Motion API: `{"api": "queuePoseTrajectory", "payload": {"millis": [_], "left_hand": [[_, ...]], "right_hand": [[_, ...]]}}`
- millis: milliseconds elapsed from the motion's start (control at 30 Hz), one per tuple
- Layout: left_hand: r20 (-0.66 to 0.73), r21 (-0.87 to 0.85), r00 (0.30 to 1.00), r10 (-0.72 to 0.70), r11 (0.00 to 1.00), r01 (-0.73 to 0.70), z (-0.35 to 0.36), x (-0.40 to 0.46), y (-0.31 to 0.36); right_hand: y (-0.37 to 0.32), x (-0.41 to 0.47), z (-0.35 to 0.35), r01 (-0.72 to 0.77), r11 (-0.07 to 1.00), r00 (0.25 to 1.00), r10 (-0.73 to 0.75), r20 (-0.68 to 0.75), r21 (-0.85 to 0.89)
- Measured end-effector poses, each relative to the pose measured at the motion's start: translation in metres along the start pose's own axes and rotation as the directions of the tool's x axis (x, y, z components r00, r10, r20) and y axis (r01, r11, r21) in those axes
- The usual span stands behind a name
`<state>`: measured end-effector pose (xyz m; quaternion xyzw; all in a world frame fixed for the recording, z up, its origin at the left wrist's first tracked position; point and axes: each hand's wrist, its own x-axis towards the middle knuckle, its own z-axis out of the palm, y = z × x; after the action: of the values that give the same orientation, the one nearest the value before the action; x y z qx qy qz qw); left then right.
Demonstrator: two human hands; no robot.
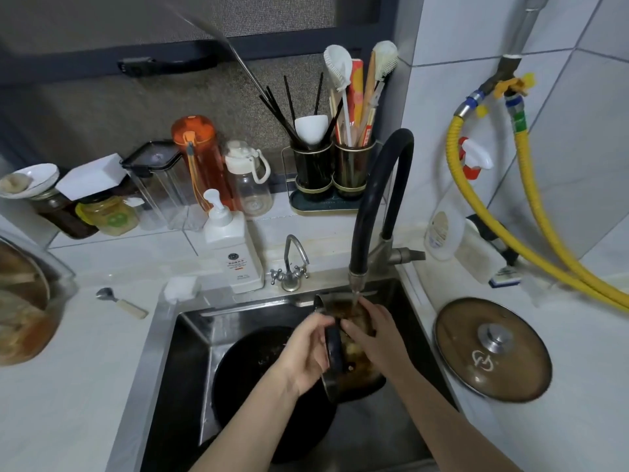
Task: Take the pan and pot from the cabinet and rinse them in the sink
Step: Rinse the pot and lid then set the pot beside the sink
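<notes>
Both vessels are already out of the cabinet and in the sunken steel sink (190,338), so only the rinsing is left, and it looks about midway. The wide black frying pan (252,366) lies flat on the sink floor, dull and matte, apparently not yet under the water. Above it the small round steel pot (343,356) is tipped on its side beneath the nozzle of the curved black rubber-sleeved tap (374,206), a thin stream falling into it. The left hand (306,352) curls its fingers round the pot's dark rim. The right hand (371,332) reaches inside with fingers bent against the brownish inner wall; whether it holds a cloth I cannot tell. A round glass lid with a steel knob (493,349) rests on the pale counter to the right.
</notes>
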<state>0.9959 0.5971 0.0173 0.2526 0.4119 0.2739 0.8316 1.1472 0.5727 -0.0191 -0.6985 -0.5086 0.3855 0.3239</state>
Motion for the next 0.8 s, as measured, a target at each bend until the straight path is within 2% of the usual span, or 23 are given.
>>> {"api": "queuePoseTrajectory", "payload": {"millis": [133,233,300,400,500,567,700,800], "left_hand": [[-0.057,0.126,0.996,0.069,0.990,-0.061,0.005,0.001,0.006],[-0.027,0.202,0.993,0.115,0.974,-0.107,0.003,-0.001,-0.001],[0.031,0.251,0.991,0.133,0.958,-0.137,-0.001,-0.002,-0.009],[0.079,0.323,0.985,0.154,0.931,-0.171,-0.006,-0.009,-0.016],[0.041,0.337,0.982,0.185,0.922,-0.188,-0.007,-0.012,-0.016],[0.020,0.286,0.983,0.181,0.941,-0.179,-0.003,-0.012,-0.010],[0.060,0.234,0.981,0.184,0.953,-0.193,-0.002,-0.011,-0.010],[0.117,0.325,0.978,0.173,0.924,-0.202,-0.007,-0.012,-0.022]], "right_hand": [[0.003,-0.017,-0.003,0.019,0.996,0.998,-0.013,-0.067,0.087],[0.002,-0.012,-0.007,-0.002,0.995,0.998,0.009,-0.063,0.103],[0.000,-0.002,-0.008,0.058,0.997,0.998,-0.057,-0.022,0.053],[-0.005,0.020,-0.007,0.147,0.979,0.988,-0.138,0.070,-0.142],[-0.009,0.032,-0.005,0.086,0.973,0.996,-0.077,0.052,-0.215],[-0.007,0.029,0.002,0.078,0.970,0.997,-0.076,0.019,-0.228],[-0.004,0.022,0.014,0.075,0.968,0.997,-0.064,0.051,-0.240],[-0.015,0.028,0.007,-0.018,0.985,0.995,0.035,0.096,-0.173]]}}
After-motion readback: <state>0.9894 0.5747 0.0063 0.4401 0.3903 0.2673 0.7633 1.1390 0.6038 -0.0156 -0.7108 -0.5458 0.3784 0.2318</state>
